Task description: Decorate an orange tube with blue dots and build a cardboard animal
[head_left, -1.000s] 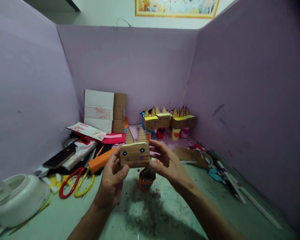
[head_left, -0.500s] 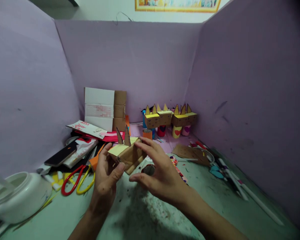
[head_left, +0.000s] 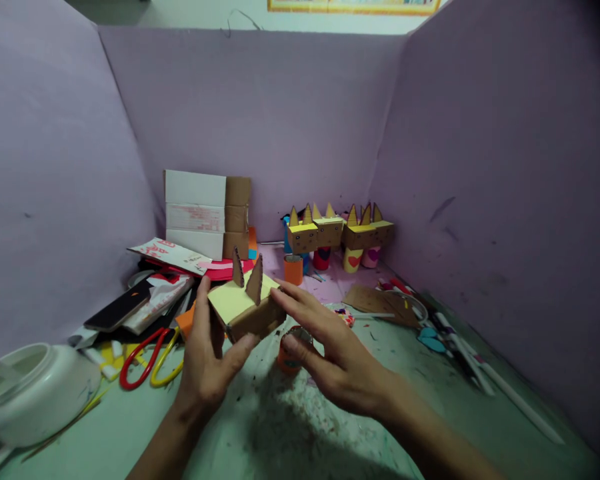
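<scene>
Above-left of the orange cylindrical cup [head_left: 287, 361], the brown cardboard box with a yellow paper top [head_left: 250, 315] slants lengthwise left to right, its two pointed brown ears [head_left: 255, 281] upward. The left hand [head_left: 205, 365] grips its left end; the right hand [head_left: 339, 357], spread, has fingertips at its right end (thumb before the cup).

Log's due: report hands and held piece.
Left fingers gripping yellow-topped brown cardboard box. Right fingers at its edge. Orange cylindrical cup partly hidden behind right thumb.
</scene>
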`<action>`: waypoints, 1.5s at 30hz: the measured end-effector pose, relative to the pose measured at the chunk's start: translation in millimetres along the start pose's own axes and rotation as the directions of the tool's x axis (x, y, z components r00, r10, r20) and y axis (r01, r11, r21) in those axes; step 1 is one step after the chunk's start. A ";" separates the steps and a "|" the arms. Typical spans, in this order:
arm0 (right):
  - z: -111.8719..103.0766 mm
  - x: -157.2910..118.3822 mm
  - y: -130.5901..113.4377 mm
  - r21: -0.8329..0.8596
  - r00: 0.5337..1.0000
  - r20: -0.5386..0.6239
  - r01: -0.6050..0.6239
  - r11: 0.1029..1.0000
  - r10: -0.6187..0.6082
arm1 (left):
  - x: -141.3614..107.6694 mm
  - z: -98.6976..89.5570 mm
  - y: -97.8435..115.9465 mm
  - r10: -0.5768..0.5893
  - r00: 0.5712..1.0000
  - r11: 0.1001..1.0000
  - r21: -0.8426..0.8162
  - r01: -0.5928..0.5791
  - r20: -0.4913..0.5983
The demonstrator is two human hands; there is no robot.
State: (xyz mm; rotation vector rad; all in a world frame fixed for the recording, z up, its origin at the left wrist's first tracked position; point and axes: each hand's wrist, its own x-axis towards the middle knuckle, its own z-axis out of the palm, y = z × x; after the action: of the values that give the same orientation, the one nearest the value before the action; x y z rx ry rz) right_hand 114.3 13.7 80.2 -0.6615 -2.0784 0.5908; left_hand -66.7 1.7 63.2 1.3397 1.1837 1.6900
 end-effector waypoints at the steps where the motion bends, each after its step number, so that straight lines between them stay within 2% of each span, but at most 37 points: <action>1: 0.8 0.6 -0.3 0.003 1.000 0.002 -0.013 1.000 0.013 | 2.0 -1.4 -1.7 -0.036 0.999 0.999 -0.038 0.037 0.014; 4: -2.1 1.8 3.5 0.019 0.999 -0.012 -0.031 0.999 0.031 | 7.1 -4.2 -5.9 -0.143 0.989 0.968 -0.202 0.148 0.038; 6: -10.3 -0.8 14.0 0.031 0.995 -0.072 -0.067 0.997 0.069 | 9.1 -4.3 -6.2 -0.196 0.980 0.929 -0.316 0.194 0.026; 8: -20.8 -7.5 32.6 0.094 0.976 -0.139 -0.158 0.983 0.171 | 10.2 -3.9 -4.3 -0.252 0.968 0.883 -0.408 0.233 0.008; 10: -28.2 -17.6 55.7 0.258 0.943 -0.097 -0.286 0.923 0.320 | 11.3 -4.1 -1.6 -0.299 0.954 0.845 -0.467 0.260 -0.009; 12: -28.5 -28.4 76.2 0.380 0.906 0.035 -0.402 0.833 0.421 | 12.6 -5.0 -0.1 -0.323 0.946 0.830 -0.487 0.273 -0.021; 14: -22.2 -37.3 86.3 0.426 0.868 0.124 -0.485 0.764 0.481 | 14.2 -6.3 -1.3 -0.323 0.946 0.838 -0.476 0.267 -0.038; 15: -17.7 -40.6 85.9 0.423 0.854 0.124 -0.506 0.752 0.505 | 14.8 -6.9 -3.1 -0.313 0.948 0.851 -0.458 0.256 -0.052; 17: -8.8 -44.8 74.0 0.363 0.842 -0.001 -0.503 0.784 0.540 | 15.3 -7.5 -8.4 -0.267 0.960 0.895 -0.391 0.214 -0.086; 18: -4.8 -45.9 63.4 0.300 0.839 -0.114 -0.481 0.824 0.531 | 14.7 -7.2 -11.2 -0.234 0.967 0.921 -0.341 0.187 -0.102; 20: 2.1 -46.3 37.1 0.125 0.841 -0.336 -0.406 0.905 0.424 | 11.6 -4.8 -15.1 -0.156 0.978 0.965 -0.233 0.121 -0.139; 21: 5.4 -45.6 23.4 0.031 0.868 -0.366 -0.349 0.936 0.336 | 8.8 -2.5 -15.3 -0.119 0.982 0.979 -0.184 0.092 -0.144; 22: 8.8 -44.0 10.8 -0.041 0.900 -0.354 -0.288 0.957 0.255 | 5.2 0.5 -14.0 -0.087 0.987 0.988 -0.141 0.067 -0.138; 24: 15.8 -38.5 -8.8 -0.100 0.970 -0.208 -0.151 0.983 0.128 | -4.1 8.1 -7.6 -0.023 0.995 0.996 -0.090 0.014 -0.093; 26: 21.8 -30.5 -19.7 -0.077 0.988 -0.154 -0.037 0.996 0.025 | -15.0 16.0 1.5 0.044 0.998 0.995 -0.084 -0.048 -0.044; 28: 25.5 -22.9 -23.7 -0.004 0.981 -0.186 -0.057 0.998 0.056 | -25.6 21.6 9.1 0.103 0.994 0.992 -0.072 -0.104 -0.021; 31: 26.6 -16.1 -23.4 0.197 0.919 -0.307 -0.191 0.962 0.246 | -38.5 24.6 12.8 0.209 0.978 0.978 0.010 -0.209 0.017; 34: 26.2 -13.8 -21.3 0.356 0.797 -0.474 -0.216 0.909 0.375 | -49.4 26.9 12.6 0.364 0.926 0.928 0.040 -0.370 0.103; 37: 23.8 -11.4 -20.5 0.421 0.657 -0.611 -0.204 0.884 0.442 | -60.2 31.8 16.3 0.356 0.910 0.927 0.046 -0.373 0.213; 38: 21.5 -10.8 -20.3 0.424 0.627 -0.639 -0.195 0.884 0.445 | -62.5 32.8 17.3 0.335 0.912 0.934 0.045 -0.355 0.237; 40: 13.8 -11.7 -18.2 0.406 0.603 -0.675 -0.178 0.897 0.425 | -62.2 31.3 15.2 0.352 0.903 0.930 0.018 -0.367 0.245; 42: 2.8 -17.1 -12.5 0.381 0.583 -0.705 -0.168 0.909 0.404 | -52.9 25.3 4.9 0.426 0.888 0.903 -0.015 -0.430 0.171; 43: -3.0 -21.6 -8.1 0.379 0.570 -0.715 -0.169 0.910 0.404 | -45.2 21.7 -3.4 0.427 0.898 0.903 0.009 -0.431 0.104; 44: -8.2 -27.1 -3.0 0.384 0.552 -0.725 -0.171 0.907 0.411 | -36.3 18.4 -13.1 0.378 0.924 0.923 0.058 -0.381 0.061; 45: -12.3 -33.2 2.4 0.399 0.537 -0.727 -0.178 0.900 0.428 | -27.1 15.8 -23.7 0.265 0.962 0.956 0.116 -0.271 0.062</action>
State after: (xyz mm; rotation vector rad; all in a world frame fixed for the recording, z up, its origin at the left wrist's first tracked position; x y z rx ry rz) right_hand 141.6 -3.7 65.8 -0.9245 -0.9863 0.6082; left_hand -45.4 -10.2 32.3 1.6707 1.1365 1.7840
